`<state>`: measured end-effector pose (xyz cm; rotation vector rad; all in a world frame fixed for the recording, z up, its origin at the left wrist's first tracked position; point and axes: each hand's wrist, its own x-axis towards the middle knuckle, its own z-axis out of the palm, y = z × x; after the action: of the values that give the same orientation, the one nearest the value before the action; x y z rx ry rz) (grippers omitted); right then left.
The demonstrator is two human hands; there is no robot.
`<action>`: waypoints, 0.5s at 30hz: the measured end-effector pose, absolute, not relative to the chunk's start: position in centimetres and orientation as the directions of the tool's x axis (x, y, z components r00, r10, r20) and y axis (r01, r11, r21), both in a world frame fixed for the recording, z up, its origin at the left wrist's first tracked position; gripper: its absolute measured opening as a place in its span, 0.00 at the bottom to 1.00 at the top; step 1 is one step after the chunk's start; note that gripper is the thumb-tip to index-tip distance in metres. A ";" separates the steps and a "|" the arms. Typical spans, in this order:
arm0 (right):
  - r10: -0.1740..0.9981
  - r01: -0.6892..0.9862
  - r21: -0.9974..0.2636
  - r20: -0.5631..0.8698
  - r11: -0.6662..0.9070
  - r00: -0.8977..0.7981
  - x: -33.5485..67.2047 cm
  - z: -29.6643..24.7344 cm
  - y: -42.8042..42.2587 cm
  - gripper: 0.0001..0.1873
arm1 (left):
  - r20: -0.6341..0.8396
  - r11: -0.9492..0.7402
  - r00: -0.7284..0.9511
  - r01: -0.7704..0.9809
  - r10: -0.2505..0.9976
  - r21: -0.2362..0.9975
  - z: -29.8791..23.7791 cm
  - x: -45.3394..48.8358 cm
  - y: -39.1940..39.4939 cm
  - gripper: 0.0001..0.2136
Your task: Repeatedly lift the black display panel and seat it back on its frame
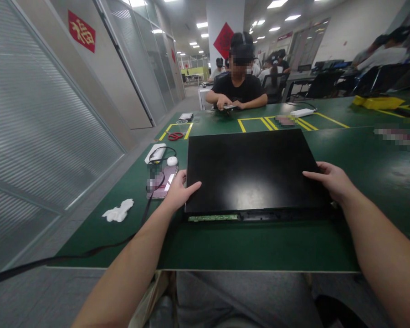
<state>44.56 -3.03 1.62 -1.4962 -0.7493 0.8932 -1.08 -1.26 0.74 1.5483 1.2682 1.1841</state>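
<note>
**Panel [246, 171] gripped at both sides!**

Thumb on top, the left hand [177, 195] grips the panel's left edge; the right hand [335, 183] matches it opposite, fingertips hidden. Panel's over the table [259, 250], lifted or resting, I can't tell. It looks part-assembled: face on, green board [213, 218] bare along the panel's near edge, that strip left uncovered. Left of the panel, a half-blurred phone [170, 178]; beyond the panel, a co-worker [239, 86].
</note>
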 end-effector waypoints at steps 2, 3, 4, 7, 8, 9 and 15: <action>0.850 -0.013 -0.992 -0.111 -0.122 0.515 44.5 1.4 -3.0 0.19 | 0.188 -0.198 0.061 0.326 0.980 0.924 0.6 -1.2 -1.1 0.26; 0.847 -0.006 -0.992 -0.111 -0.126 0.519 44.6 1.3 -2.9 0.19 | 0.197 -0.207 0.064 0.364 0.978 0.908 0.5 -1.3 -1.1 0.26; 0.850 0.003 -0.991 -0.111 -0.131 0.515 44.6 1.2 -2.9 0.20 | 0.206 -0.217 0.072 0.399 0.976 0.891 0.4 -1.4 -1.0 0.26; 0.874 0.041 -0.988 -0.112 -0.149 0.473 45.1 0.7 -2.8 0.20 | 0.234 -0.249 0.092 0.475 0.968 0.844 0.2 -1.5 -0.8 0.23; 0.882 0.056 -0.987 -0.111 -0.153 0.458 45.3 0.5 -2.7 0.20 | 0.241 -0.257 0.097 0.496 0.966 0.829 0.2 -1.5 -0.8 0.22; 0.890 0.073 -0.985 -0.107 -0.155 0.444 45.6 0.3 -2.6 0.21 | 0.247 -0.264 0.102 0.516 0.964 0.815 0.2 -1.5 -0.8 0.22; 0.910 0.338 -0.934 0.036 -0.116 0.412 47.2 -0.9 -2.1 0.24 | 0.274 -0.299 0.138 0.622 0.952 0.724 0.1 -1.7 -0.7 0.17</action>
<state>47.25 -2.10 -0.88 -1.6701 -1.1073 0.7183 -1.67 -0.70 0.14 1.9823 1.5072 1.0008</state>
